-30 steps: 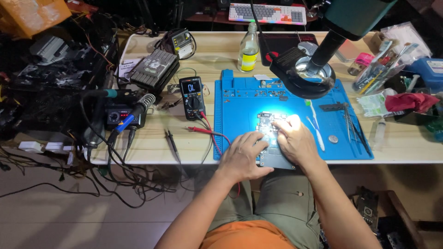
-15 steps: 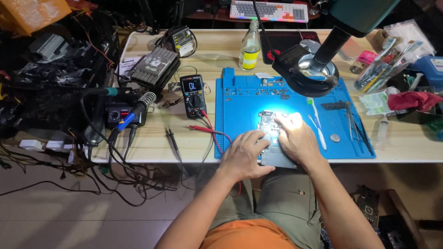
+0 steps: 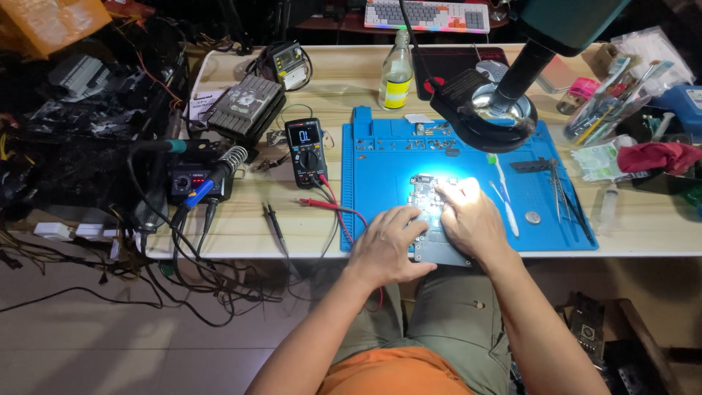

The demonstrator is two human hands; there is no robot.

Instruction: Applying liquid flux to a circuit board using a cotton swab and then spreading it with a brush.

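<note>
Circuit board [image 3: 431, 219] lies half hidden under left hand [image 3: 385, 249].

We have both forearms reaching forward over the near edge of the tabletop, converging toward its middle. Our left hand [image 3: 385, 249] lies palm down, fingers curled and pressing flat, knuckles up. Our right hand [image 3: 468, 219] sits just beside it, slightly farther in, fingers bent down, wrist angled inward, brightly lit.

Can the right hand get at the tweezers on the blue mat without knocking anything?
Probably yes. The right hand rests on the circuit board; the tweezers lie to its right, with only a white toothbrush and a coin cell between.
</note>
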